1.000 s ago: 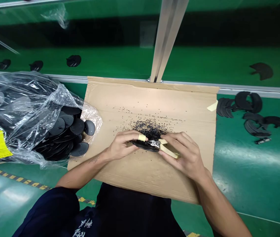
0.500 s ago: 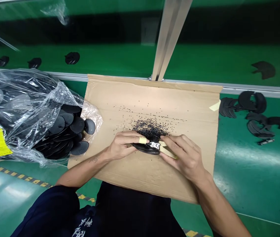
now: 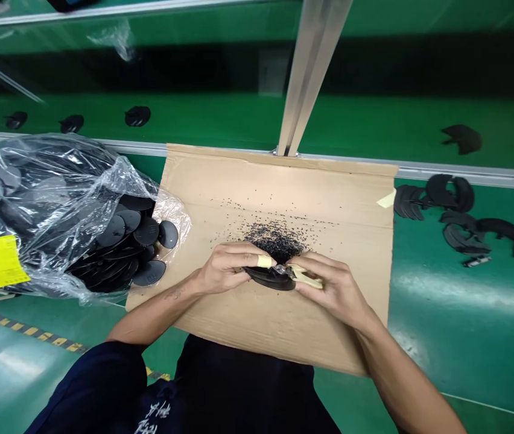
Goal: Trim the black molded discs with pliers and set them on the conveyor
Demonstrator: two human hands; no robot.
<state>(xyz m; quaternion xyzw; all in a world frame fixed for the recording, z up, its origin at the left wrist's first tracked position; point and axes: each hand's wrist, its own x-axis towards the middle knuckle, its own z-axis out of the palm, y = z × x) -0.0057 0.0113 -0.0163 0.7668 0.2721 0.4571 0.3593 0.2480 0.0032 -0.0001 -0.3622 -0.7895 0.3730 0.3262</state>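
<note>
Fingers of my left hand (image 3: 227, 265) are closed on the left edge of a round black part (image 3: 272, 279), which is held tilted over the cardboard. Pale tape wraps one of its fingertips. My right hand (image 3: 329, 280) grips a small tool with pale yellow handles (image 3: 306, 277); its metal end meets the upper side of the black part. Just beyond both hands lies a heap of tiny black bits (image 3: 277, 238) on the brown cardboard sheet (image 3: 221, 313).
At the left, a clear plastic bag (image 3: 44, 199) with a yellow label (image 3: 1, 261) spills black discs (image 3: 148, 232). Curved black parts (image 3: 465, 232) and a small metal piece (image 3: 476, 261) lie at the right. A metal post (image 3: 309, 72) rises behind the cardboard.
The right hand's fingers have drawn closer together around the yellow-handled tool, and the tool's metal end has turned. The black part is tilted slightly differently. The whole view has shifted a little.
</note>
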